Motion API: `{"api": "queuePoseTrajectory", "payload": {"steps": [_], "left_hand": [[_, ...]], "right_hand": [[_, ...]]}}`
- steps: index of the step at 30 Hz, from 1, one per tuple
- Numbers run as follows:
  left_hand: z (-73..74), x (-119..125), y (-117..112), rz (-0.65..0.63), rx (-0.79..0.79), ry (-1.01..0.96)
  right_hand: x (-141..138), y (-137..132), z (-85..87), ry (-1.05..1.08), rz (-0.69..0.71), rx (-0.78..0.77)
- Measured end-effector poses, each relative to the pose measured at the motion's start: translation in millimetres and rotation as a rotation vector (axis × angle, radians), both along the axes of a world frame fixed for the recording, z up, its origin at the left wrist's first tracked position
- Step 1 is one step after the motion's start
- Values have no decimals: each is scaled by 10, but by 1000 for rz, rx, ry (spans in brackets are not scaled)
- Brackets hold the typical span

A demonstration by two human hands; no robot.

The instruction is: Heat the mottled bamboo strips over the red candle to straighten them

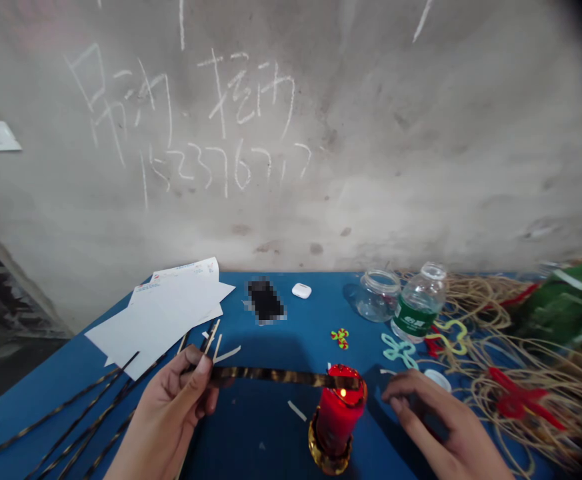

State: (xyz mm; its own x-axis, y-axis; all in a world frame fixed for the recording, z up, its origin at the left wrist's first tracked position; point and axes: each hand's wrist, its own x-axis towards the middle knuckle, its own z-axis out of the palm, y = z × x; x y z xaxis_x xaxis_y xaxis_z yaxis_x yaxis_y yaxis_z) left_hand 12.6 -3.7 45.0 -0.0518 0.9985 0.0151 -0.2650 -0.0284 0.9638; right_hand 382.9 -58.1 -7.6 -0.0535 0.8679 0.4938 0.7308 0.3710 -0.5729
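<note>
We see soft, fairly dim, even light across the concrete wall (291,133), and the only visible source is a small orange glow on the red candle (341,407). Soft shadows fall on the blue worktop (251,433) beside the left hand (165,417) and right hand (435,420). The upper right corner darkens, the edges bow, and a pixelated patch (265,301) blurs one object.

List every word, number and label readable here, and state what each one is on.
Chalk number on the concrete wall: "152376717", approximate, some digits uncertain.
Chalk characters above it: Chinese handwriting, too rough to quote.
Green label on the water bottle: too blurred to read.
Printed sheets of paper: too small to read.
</note>
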Motion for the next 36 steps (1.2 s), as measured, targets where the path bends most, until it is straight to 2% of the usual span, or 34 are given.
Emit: {"api": "queuePoseTrajectory", "payload": {"steps": [13, 26, 36], "left_hand": [[41, 27, 8, 11, -6, -42], [6, 17, 10, -2, -3, -63], [9, 11, 25, 23, -42, -55]], "right_hand": [[2, -24, -21, 32, -1, -47], [13, -36, -31, 33, 10, -60], [-23, -19, 43, 48, 18, -22]]}}
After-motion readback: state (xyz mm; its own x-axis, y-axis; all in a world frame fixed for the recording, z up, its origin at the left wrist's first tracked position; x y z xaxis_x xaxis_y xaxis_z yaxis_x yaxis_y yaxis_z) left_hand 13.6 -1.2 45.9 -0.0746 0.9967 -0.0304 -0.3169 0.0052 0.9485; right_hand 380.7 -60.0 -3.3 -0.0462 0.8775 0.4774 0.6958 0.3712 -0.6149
